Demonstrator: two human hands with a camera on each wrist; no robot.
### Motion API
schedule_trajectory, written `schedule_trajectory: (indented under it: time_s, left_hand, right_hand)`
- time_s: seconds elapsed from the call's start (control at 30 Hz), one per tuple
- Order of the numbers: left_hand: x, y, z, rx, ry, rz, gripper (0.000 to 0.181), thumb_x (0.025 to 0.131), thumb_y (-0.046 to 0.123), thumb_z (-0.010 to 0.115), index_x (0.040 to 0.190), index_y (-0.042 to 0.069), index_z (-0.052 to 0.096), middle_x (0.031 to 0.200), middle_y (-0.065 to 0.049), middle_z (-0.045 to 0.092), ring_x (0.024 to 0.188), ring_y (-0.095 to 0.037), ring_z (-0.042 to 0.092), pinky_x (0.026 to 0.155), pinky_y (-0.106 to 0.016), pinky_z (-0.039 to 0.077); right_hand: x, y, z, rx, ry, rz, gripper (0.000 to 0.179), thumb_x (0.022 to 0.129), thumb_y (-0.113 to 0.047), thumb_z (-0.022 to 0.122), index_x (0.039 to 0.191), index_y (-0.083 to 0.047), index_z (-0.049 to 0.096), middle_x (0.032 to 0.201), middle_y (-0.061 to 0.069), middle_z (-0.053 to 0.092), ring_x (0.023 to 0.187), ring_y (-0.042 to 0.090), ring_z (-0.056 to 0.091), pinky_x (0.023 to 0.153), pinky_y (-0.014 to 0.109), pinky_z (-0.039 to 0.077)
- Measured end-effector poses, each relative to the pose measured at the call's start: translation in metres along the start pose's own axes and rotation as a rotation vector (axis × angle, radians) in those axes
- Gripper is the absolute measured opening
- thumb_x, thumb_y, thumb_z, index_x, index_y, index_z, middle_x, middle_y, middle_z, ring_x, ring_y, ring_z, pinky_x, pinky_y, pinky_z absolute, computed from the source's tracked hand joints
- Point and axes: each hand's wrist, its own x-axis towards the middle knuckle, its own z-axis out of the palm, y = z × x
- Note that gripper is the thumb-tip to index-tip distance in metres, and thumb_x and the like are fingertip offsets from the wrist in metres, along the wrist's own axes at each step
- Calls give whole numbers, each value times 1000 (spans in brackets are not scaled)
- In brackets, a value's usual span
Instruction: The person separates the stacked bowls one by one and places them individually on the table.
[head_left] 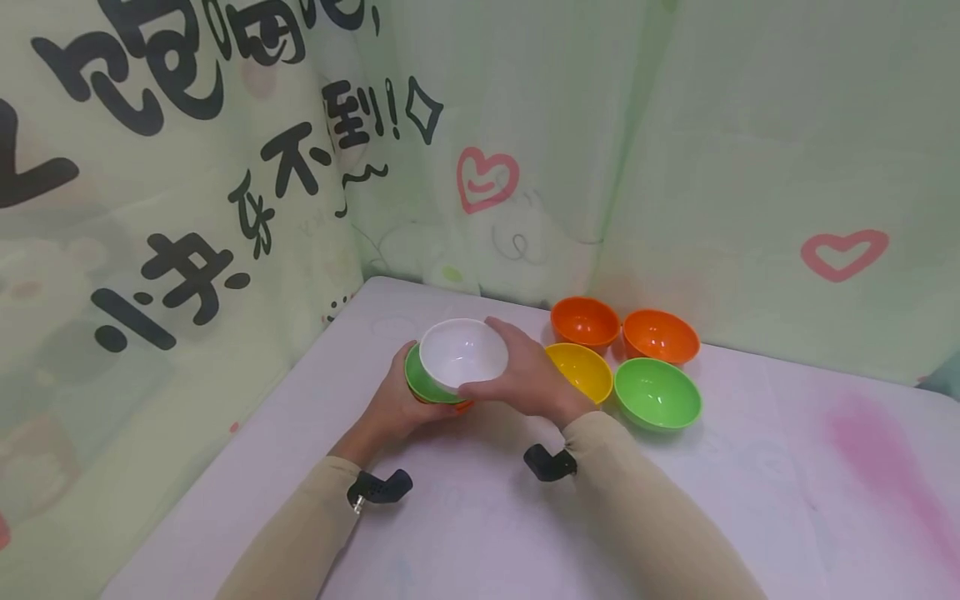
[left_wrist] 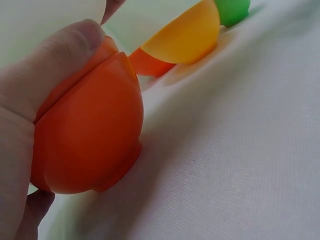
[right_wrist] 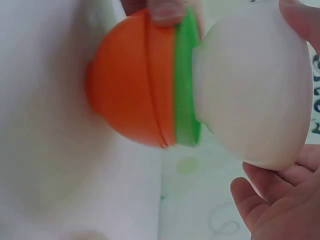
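Note:
My left hand [head_left: 393,408] grips a nested stack of bowls, its thumb over the rim side in the left wrist view. Orange bowls [left_wrist: 95,125] form the lower part of the stack, and a green bowl [right_wrist: 186,90] sits on top in them. Between thumb and fingers of my right hand [head_left: 536,375] is a white bowl [head_left: 463,354], held right over the green one. Its base is at the green bowl's rim in the right wrist view; whether they touch I cannot tell. The inside of the green bowl is mostly hidden by the white one.
To the right on the white-covered table [head_left: 757,483] stand two orange bowls [head_left: 585,323] at the back, with a yellow bowl [head_left: 588,375] and another green bowl [head_left: 658,396] before them. A printed curtain [head_left: 712,167] hangs behind and along the left side.

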Motion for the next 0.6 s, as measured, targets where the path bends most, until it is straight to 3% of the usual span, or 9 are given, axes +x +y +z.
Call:
schedule_trajectory:
  time_s: [0.33,0.6]
  left_hand:
    - [-1,2,0,-42,5,32,109,64,25,95,147,10,27,137,-5,49,121,-23,51,102,-44,45]
    - [-2,1,1,-14,29,-19,121,64,20,95,154,2,17,143,-17,43,129,-32,47,109,-48,38]
  right_hand:
    - [-30,10,-30,-34,76,-69,104,69,-44,88,153,-12,37,143,10,49,119,32,52,91,50,53]
    - [-61,30,-58,-73,116,-129,97,71,-36,89,150,-8,40,144,11,47,119,31,50,91,51,51]
